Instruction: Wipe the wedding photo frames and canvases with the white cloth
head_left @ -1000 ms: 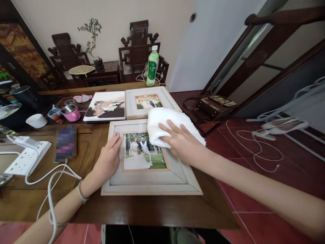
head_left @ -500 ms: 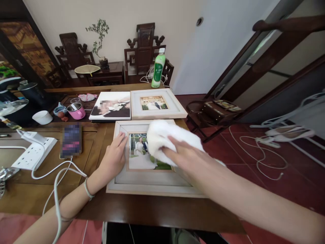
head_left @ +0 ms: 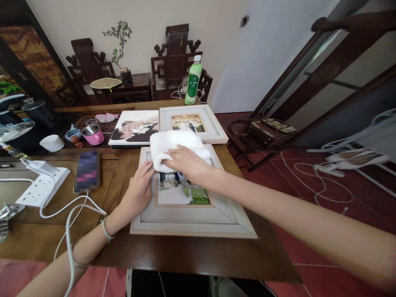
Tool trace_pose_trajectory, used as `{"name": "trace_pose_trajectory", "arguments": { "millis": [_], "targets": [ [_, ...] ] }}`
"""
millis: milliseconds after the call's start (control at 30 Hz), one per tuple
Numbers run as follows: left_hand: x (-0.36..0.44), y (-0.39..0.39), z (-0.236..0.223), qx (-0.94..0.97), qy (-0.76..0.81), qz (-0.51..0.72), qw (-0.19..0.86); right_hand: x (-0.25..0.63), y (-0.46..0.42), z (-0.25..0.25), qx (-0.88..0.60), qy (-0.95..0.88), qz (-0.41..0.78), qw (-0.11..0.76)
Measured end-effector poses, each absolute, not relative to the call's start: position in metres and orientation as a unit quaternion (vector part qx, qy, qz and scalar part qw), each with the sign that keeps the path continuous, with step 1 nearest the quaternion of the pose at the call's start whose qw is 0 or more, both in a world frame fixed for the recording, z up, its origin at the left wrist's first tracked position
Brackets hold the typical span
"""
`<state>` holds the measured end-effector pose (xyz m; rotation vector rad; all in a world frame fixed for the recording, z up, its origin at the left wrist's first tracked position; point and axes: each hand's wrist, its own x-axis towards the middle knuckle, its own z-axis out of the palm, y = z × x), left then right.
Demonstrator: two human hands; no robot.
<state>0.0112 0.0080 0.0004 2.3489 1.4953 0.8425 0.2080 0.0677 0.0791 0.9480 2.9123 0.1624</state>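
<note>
White plush cloth (head_left: pixel 171 142), folded thick, lies under the fingers of the right hand (head_left: pixel 190 163), which grip it lightly and press it down over the far left part of the near picture frame (head_left: pixel 188 222). Left hand (head_left: pixel 140 187): fingers straight, holding nothing, laid along the frame's left border just beside the cloth. Frame lies flat on the table (head_left: pixel 198 258), beneath both sets of fingers. Wiping seems under way, not finished; lower half of its photograph (head_left: pixel 182 196) shows bare, nearer than the right fingers, upper half covered. Cannot tell which parts are already clean. Beyond the fingers, a second frame (head_left: pixel 215 128) and a photo panel (head_left: pixel 142 115) lie untouched; whether either is done, unclear.
</note>
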Motion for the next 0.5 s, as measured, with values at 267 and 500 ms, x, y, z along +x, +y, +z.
{"name": "trace_pose_trajectory", "arguments": {
  "millis": [267,500],
  "targets": [
    [0.010,0.007,-0.007,0.793,0.531,0.280,0.107,0.284,0.069,0.088,0.377,0.921,0.077,0.058],
    [0.010,0.008,-0.008,0.792,0.523,0.300,0.098,0.313,0.046,0.080,0.363,0.925,0.110,0.022]
  ]
}}
